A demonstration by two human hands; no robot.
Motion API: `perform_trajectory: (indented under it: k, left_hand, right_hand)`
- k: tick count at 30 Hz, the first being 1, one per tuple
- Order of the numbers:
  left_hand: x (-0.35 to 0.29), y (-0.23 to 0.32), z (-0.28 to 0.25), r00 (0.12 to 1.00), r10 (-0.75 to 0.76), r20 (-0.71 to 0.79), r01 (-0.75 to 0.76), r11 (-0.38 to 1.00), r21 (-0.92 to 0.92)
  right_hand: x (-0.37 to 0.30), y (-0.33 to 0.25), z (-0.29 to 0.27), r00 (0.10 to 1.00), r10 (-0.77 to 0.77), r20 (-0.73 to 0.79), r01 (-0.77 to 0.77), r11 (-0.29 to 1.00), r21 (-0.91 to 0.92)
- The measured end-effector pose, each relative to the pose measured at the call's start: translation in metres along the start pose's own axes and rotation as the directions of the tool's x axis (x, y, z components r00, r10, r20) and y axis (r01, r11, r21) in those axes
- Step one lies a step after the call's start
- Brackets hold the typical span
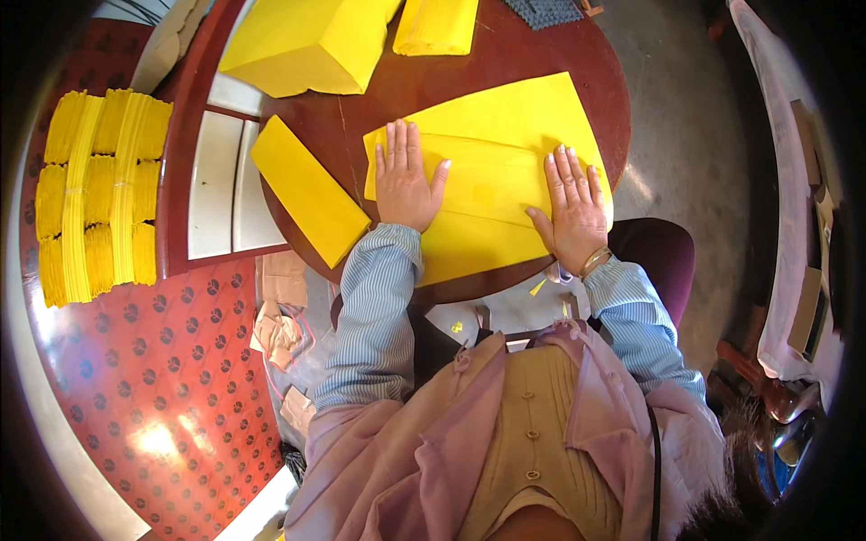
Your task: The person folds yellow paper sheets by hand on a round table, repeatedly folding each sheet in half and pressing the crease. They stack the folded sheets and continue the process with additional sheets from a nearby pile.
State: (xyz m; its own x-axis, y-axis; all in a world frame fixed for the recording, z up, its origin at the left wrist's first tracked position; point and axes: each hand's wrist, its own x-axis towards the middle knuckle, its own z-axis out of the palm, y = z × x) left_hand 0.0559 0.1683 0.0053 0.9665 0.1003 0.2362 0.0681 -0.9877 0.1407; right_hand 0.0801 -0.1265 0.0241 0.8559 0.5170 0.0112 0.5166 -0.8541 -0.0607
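A large yellow sheet (505, 189), which looks like paper, lies on the round dark red table (591, 68) in front of me, with a fold line running across it. My left hand (408, 185) rests flat on the sheet's left part, fingers stretched out and pointing away from me. On its right part lies my right hand (573, 203), palm down, thumb apart from the fingers. Neither hand grips anything. Left of the sheet is a narrow yellow folded strip (311, 191), set at a slant near the table edge.
At the table's far side sit a big yellow stack (316, 41) and a smaller yellow bundle (437, 25), near a grey textured piece (544, 11). Several yellow bundles (99, 194) are piled on the left. A purple seat (654, 279) stands right of the table.
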Motion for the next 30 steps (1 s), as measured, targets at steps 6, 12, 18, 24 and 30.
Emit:
perform_trajectory:
  k: [6,12,18,24,30]
  left_hand:
    - [0.0,0.001,0.002,1.0,-0.011,-0.024,0.011,1.0,0.0]
    - [-0.001,0.002,0.002,0.999,-0.04,-0.009,0.04,0.999,-0.006]
    - [0.003,-0.001,-0.003,0.996,-0.058,0.074,0.063,0.996,-0.064]
    - [-0.028,0.024,-0.027,0.847,-0.444,-0.291,0.288,0.845,-0.451]
    - [-0.106,0.089,-0.04,0.615,-0.512,0.599,0.496,-0.34,-0.799]
  right_hand:
    - [0.0,0.002,0.005,0.999,-0.019,-0.05,0.018,1.0,-0.013]
    - [0.026,0.049,-0.024,0.993,-0.084,-0.088,0.111,0.922,0.371]
    - [0.087,0.077,-0.038,0.934,-0.164,0.317,-0.028,0.852,0.522]
    - [0.103,0.072,-0.07,0.78,-0.291,0.554,-0.107,0.811,0.576]
    - [0.091,0.076,-0.094,0.693,-0.414,0.59,-0.374,0.493,0.785]
